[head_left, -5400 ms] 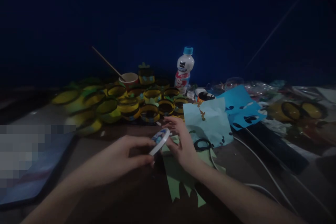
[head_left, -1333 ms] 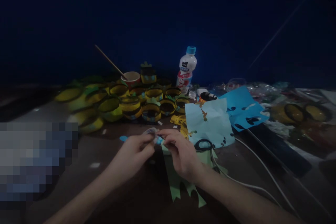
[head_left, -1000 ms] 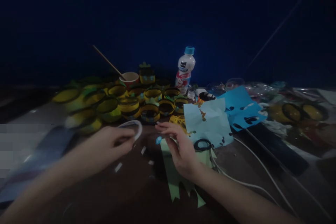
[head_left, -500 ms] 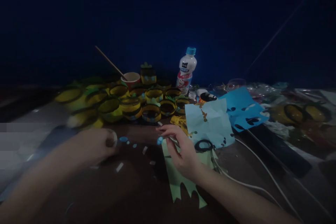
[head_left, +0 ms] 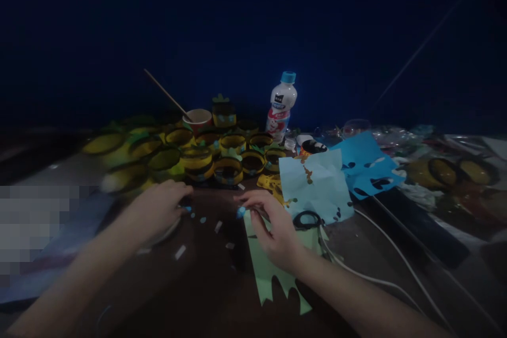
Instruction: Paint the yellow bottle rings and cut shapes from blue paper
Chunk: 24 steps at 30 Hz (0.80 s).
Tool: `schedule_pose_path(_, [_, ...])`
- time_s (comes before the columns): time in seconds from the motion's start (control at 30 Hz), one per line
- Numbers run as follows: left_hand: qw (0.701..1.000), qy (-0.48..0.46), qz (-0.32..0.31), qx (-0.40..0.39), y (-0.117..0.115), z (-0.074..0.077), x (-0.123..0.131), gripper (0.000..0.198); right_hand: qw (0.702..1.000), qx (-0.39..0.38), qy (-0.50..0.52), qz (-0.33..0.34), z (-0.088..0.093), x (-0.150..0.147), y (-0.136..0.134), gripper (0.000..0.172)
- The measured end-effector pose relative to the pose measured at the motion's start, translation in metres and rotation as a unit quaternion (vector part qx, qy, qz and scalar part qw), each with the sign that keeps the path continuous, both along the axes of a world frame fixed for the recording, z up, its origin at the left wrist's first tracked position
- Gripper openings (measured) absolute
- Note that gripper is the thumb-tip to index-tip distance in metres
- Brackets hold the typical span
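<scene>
My left hand [head_left: 164,208] reaches over the dark table with its fingers bent down at small blue paper pieces [head_left: 203,220]; whether it grips one is hidden. A pale round object [head_left: 168,233] shows partly beneath this hand. My right hand [head_left: 269,222] is closed in a pinch around something thin, with a small blue piece [head_left: 241,212] at its fingertips. Under my right hand lies a light green cut sheet [head_left: 261,274], and black-handled scissors [head_left: 308,219] rest beside it. White strips [head_left: 180,252] are scattered between the hands.
Yellow and black paper rings [head_left: 198,162] crowd the back left, near a red cup [head_left: 197,120] holding a stick. A bottle [head_left: 282,108] stands behind a pale blue sheet [head_left: 317,185] and a bright blue sheet [head_left: 366,163]. A white cable [head_left: 392,245] crosses the right side.
My left hand has moved right and slightly forward, now covering part of the larger blue piece; the pale round object is lower, beneath the hand. My right hand has barely moved.
</scene>
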<state>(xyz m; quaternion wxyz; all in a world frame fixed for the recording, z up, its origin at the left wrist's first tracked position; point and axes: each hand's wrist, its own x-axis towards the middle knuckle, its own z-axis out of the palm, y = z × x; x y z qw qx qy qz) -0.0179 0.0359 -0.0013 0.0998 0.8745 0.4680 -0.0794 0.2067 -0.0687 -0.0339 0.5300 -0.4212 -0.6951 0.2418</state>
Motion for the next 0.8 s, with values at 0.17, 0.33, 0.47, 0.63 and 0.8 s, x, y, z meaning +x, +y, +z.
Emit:
schedule_pose_path(0.17, [1.000, -0.022, 0.017, -0.008, 0.002, -0.003, -0.004, 0.023, 1.000, -0.002, 0.000, -0.003, -0.001, 0.000, 0.000, 0.024])
schedule_pose_path(0.33, [0.996, -0.085, 0.003, -0.022, -0.002, 0.004, 0.002, 0.014, 1.000, -0.010, 0.001, 0.002, 0.000, 0.000, 0.001, 0.023])
schedule_pose_path(0.47, [0.969, -0.204, 0.082, -0.115, -0.014, 0.014, 0.020, 0.020, 1.000, -0.008, 0.006, 0.003, 0.002, 0.001, 0.001, 0.023])
schedule_pose_path(0.63, [0.887, -0.341, 0.156, -0.270, -0.034, 0.009, 0.045, 0.018, 1.000, 0.000, 0.003, 0.009, 0.004, 0.001, 0.001, 0.020])
schedule_pose_path(0.8, [0.859, -0.400, 0.135, -0.290, -0.043, 0.003, 0.055, 0.019, 1.000, -0.010, 0.001, 0.008, 0.004, 0.001, 0.004, 0.015])
